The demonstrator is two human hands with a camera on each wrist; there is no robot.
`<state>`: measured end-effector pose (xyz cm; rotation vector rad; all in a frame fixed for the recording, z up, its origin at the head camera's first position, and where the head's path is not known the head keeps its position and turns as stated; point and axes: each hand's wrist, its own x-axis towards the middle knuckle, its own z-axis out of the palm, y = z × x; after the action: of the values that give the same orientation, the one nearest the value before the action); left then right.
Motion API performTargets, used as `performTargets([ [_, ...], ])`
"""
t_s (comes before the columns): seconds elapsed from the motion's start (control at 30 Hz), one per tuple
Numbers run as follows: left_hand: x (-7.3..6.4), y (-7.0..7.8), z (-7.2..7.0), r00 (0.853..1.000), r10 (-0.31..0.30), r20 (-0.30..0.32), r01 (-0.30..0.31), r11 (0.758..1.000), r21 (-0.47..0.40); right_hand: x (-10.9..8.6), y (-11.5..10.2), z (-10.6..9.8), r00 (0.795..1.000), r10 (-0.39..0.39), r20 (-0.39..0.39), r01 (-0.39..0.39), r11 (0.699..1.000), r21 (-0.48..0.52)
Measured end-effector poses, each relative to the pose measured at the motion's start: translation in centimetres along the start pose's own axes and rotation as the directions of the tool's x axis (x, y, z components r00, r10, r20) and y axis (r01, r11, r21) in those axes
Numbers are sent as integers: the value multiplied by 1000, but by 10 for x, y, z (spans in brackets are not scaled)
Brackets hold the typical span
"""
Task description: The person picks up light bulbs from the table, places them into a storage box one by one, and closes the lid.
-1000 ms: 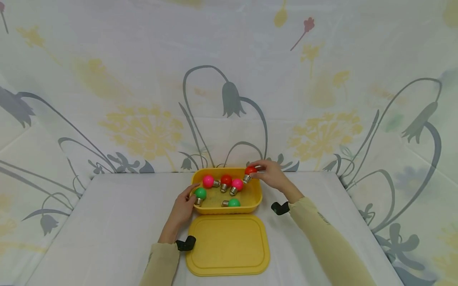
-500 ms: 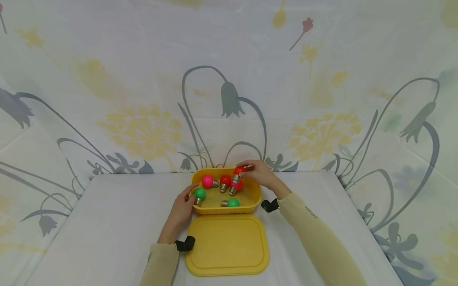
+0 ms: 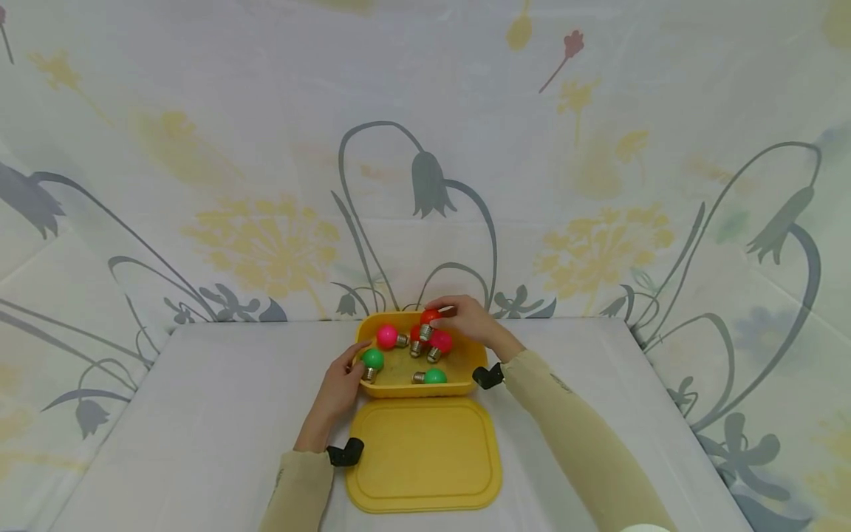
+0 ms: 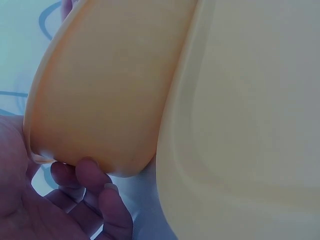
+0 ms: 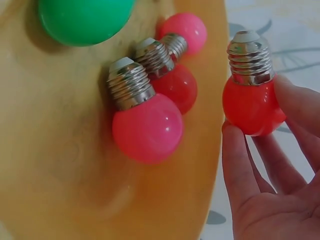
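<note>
My right hand (image 3: 468,319) pinches a red light bulb (image 5: 252,107) by its globe, silvery screw base upward in the right wrist view. It is over the back part of a yellow plastic box (image 3: 459,389), beside the rim. Inside lie another red bulb (image 5: 181,90), two pink bulbs (image 3: 386,337) and two green bulbs (image 3: 435,377). In the head view the held bulb partly covers the other red one. At the box's left end my left hand (image 3: 339,388) grips the wall, fingers (image 4: 92,175) curled against its outside.
A flat yellow lid (image 3: 425,458) lies on the white-covered table (image 3: 219,414), directly in front of the box. Behind stands a flower-printed cloth backdrop (image 3: 279,148). Black devices are strapped on the left wrist (image 3: 346,452) and right wrist (image 3: 488,376).
My right hand has carried the red bulb leftward over the box, from near its right back corner to above the other red bulb. The left hand stays on the box.
</note>
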<state>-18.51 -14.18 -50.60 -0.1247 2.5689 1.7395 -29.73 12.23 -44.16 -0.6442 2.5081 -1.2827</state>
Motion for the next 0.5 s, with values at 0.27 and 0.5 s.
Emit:
performTargets([
  [0.27,1,-1,0,1000,-5,6,5,1000,-11,9,-1,7,998,-36,47,35,999,19],
  [0.5,1,-2,2,1000,-2,4,2,1000,0,17,7,14,998,-15,64,8,994,109],
])
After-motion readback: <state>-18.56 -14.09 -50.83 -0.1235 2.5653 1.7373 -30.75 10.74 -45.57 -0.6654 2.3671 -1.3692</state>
